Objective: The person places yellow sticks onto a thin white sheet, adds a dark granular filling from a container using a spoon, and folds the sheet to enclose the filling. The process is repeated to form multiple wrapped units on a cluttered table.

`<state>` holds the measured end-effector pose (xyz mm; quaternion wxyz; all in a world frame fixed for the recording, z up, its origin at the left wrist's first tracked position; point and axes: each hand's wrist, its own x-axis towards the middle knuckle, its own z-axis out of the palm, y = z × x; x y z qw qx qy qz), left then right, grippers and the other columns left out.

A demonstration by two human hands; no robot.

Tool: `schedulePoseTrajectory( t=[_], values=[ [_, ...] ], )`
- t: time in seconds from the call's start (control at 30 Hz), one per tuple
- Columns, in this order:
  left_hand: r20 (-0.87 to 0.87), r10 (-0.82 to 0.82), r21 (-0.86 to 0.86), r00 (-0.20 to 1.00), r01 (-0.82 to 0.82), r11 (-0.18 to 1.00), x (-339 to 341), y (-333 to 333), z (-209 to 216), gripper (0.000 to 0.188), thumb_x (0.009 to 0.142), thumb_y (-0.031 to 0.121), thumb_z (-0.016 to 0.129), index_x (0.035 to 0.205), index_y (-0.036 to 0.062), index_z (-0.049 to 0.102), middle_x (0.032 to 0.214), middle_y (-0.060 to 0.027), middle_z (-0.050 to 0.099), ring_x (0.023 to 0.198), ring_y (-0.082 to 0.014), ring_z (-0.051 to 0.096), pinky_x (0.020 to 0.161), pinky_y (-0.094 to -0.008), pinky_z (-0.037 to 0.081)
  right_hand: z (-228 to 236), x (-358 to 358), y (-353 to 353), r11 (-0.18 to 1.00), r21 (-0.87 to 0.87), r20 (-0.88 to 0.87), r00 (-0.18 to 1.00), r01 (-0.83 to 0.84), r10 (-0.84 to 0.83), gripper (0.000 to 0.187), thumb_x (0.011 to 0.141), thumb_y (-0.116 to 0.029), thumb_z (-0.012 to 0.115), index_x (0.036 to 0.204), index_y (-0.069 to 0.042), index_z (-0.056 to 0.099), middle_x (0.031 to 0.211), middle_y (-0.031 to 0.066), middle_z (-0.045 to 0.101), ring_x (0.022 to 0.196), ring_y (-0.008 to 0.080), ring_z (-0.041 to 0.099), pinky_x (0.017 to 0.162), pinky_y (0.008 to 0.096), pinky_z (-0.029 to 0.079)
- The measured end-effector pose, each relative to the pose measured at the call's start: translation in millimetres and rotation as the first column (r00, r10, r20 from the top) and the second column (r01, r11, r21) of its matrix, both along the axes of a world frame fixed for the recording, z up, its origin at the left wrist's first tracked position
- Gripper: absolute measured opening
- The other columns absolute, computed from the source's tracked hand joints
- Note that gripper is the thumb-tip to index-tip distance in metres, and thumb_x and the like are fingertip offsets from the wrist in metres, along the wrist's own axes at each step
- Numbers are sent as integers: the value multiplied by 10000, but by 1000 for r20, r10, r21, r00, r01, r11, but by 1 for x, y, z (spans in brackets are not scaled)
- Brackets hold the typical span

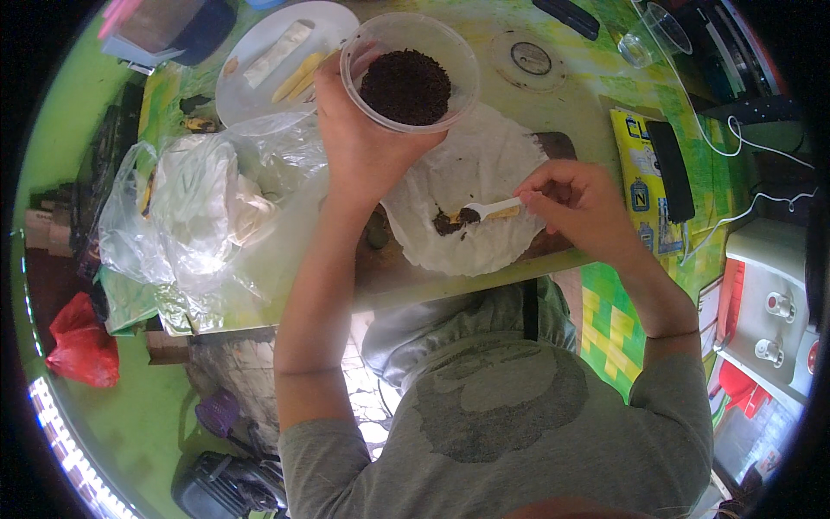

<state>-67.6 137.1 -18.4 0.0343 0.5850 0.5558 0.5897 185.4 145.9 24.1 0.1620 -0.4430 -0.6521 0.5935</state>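
My left hand [367, 143] is wrapped round a clear plastic tub [350, 78], raised and tipped so its dark chocolate sprinkles [406, 86] show. A small white spoon [497, 207] is pinched in my right hand [575, 208], its bowl low over a thin white wrapper sheet [450, 255]. On that sheet lies a yellowish strip, seemingly banana [503, 213], partly behind the spoon, with dark sprinkles heaped at its left end. Under the sheet is a brown wooden board [376, 275], mostly covered.
A white plate [246, 95] at the far left holds yellow banana strips and a pale roll. Nearer stands a clear plastic bag with white sheets [199, 199]. A round clear lid [553, 65], a transparent cup [653, 39] and a black-and-yellow package [644, 173] lie rightward.
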Motion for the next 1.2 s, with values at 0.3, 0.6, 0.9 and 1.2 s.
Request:
schedulePoseTrajectory(
  t=[0.3, 0.6, 0.9, 1.2],
  values=[
    [-105, -12, -64, 994, 5, 998, 0, -3, 4, 1010, 548, 143, 959, 1307, -38, 317, 1284, -198, 475, 1201, -298, 539, 1017, -402, 481, 0, 2, 2, 1000, 14, -24, 1000, 16, -16, 129, 904, -120, 688, 927, 6, 698, 778, -11, 649, 681, 27, 568, 576, 209, 461],
    [-76, -18, -68, 997, 13, 998, 1, -3, 5, 995, 543, 146, 959, 1299, -35, 337, 1279, -195, 491, 1192, -299, 548, 1019, -402, 476, -4, 16, 3, 999, -27, 54, 998, 30, -28, 91, 907, -108, 684, 952, -28, 686, 742, -44, 599, 602, 5, 508, 532, 166, 415],
    [-109, -14, -64, 994, 7, 998, -1, -3, 7, 1009, 536, 151, 960, 1302, -38, 331, 1283, -196, 491, 1202, -300, 547, 1016, -399, 480, 3, 14, -4, 998, 22, 53, 997, 55, -56, 106, 901, -94, 680, 946, 1, 692, 774, 4, 655, 696, 42, 592, 612, 211, 476],
    [-60, 9, -4, 998, -9, 1000, -1, -1, 0, 1000, 511, 235, 962, 1295, -31, 401, 1223, -167, 547, 1129, -308, 580, 947, -411, 472, -2, 26, -3, 990, 135, 100, 994, 34, -47, 109, 884, -97, 691, 952, -12, 700, 783, -6, 643, 675, 33, 560, 584, 207, 440]
  ],
)
